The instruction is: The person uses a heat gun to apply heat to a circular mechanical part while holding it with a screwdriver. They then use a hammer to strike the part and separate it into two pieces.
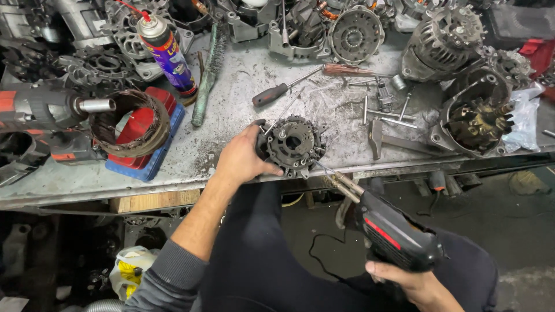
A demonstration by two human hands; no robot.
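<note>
Metal part (292, 144) at bench edge (173, 193), seemingly.

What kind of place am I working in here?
Most likely an auto-electrical repair workshop: stripped alternators crowd a grimy metal workbench, the left hand steadies a round rectifier plate, and the right hand holds a soldering gun.
</note>
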